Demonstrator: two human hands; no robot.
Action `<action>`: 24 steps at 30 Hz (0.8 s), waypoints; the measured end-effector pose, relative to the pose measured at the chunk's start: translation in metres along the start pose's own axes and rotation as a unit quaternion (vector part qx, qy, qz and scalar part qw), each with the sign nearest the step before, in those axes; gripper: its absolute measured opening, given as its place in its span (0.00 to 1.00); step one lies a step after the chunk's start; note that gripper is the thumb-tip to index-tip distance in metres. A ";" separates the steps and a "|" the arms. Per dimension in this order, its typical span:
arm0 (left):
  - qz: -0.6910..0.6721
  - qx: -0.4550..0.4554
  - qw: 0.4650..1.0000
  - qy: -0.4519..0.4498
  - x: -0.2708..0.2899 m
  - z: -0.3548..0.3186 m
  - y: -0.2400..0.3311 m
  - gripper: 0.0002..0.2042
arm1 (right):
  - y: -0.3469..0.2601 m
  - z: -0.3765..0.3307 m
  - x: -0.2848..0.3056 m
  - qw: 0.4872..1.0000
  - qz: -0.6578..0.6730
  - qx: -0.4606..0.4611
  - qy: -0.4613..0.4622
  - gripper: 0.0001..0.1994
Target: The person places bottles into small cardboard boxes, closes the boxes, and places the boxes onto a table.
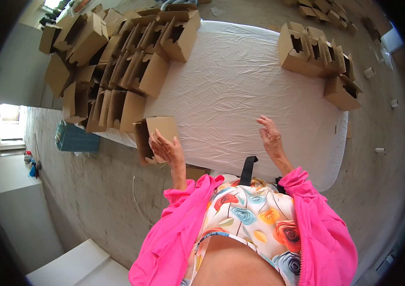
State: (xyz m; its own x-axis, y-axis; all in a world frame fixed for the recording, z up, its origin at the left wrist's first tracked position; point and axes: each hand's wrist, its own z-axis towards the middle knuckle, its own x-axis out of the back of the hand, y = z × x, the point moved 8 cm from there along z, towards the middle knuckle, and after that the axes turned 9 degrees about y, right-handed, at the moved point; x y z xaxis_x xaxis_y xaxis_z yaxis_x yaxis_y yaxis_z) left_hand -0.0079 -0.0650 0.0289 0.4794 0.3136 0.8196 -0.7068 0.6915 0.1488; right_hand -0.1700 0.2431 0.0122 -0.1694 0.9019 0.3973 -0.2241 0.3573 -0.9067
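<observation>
Bare grey concrete floor (107, 181) surrounds a table covered with a creased white sheet (231, 86) in the head view. Open brown corrugated cardboard boxes (157, 76) crowd its left side in close rows, and a shorter row of similar cartons (297, 55) lines the far right edge. One separate cardboard box (166, 125) sits at the near left edge of the sheet, its dark hollow showing on the left. Over this box is the person's left hand (168, 150), fingers spread and fairly straight; whether the palm presses the cardboard cannot be told. The right hand (273, 140) is over the sheet, well apart from the box, its fingers loosely bent, nothing between them. A black strap (248, 170) lies near the person's waist.

Judging by its thin walls and visible hollow, the box should be light, stiff along its folded corners but easily dented mid-panel, with a dry, fairly grippy surface. Opposite side walls near the corners look like the soundest hold; loose flaps would likely bend.
</observation>
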 end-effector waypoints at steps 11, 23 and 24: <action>-0.227 -0.056 0.958 -0.168 -0.011 0.004 -0.013 0.08 | -0.074 -0.020 -0.088 0.993 0.003 0.098 -0.067 0.13; -0.571 -0.234 0.748 -0.245 0.005 0.015 0.078 0.10 | -0.075 -0.013 -0.142 0.979 -0.097 0.150 -0.095 0.11; -0.558 -0.200 0.781 -0.197 0.000 0.032 0.058 0.11 | -0.077 -0.017 -0.141 0.973 -0.123 0.166 -0.099 0.11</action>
State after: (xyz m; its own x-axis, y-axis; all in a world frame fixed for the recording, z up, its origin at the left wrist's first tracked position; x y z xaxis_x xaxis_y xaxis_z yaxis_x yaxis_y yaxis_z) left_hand -0.0655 -0.0459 0.0556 0.4272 -0.8002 0.4209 0.2945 0.5633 0.7720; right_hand -0.1122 0.0930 0.0233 -0.2461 0.7221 0.6465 -0.5737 0.4291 -0.6977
